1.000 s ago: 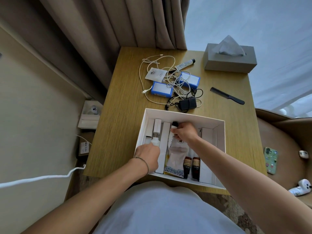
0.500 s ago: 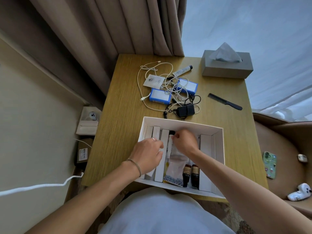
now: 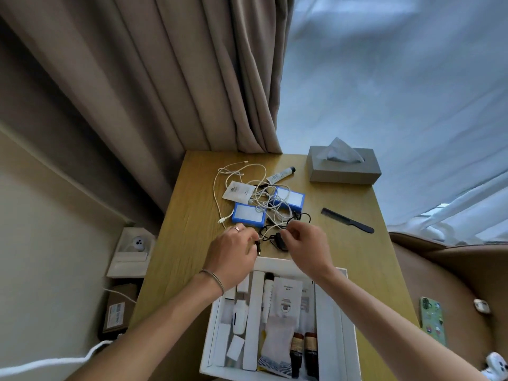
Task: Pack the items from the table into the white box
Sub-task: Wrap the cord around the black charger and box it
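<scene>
The white box [image 3: 213, 334] sits at the near table edge and holds white tubes, a sachet and two brown bottles [image 3: 303, 350]. Beyond it, my left hand [image 3: 233, 254] pinches the plug end of a black charger cable [image 3: 265, 232]. My right hand [image 3: 305, 243] is closed on the same cable, next to the black charger [image 3: 280, 242]. Behind lie a tangled white cable [image 3: 220, 182], two blue boxes [image 3: 248, 214] [image 3: 291, 198], a white sachet [image 3: 237, 191], a small tube [image 3: 280, 175] and a black comb [image 3: 347, 220].
A grey tissue box [image 3: 343, 171] stands at the table's back right corner. Curtains hang behind the table. A phone [image 3: 431, 317] and small white devices [image 3: 496, 367] lie on the brown seat at right. Boxes [image 3: 129, 257] sit on the floor at left.
Both hands left the white box and moved forward to the black charger and its cable. The camera tilted up, so the box now sits lower in view.
</scene>
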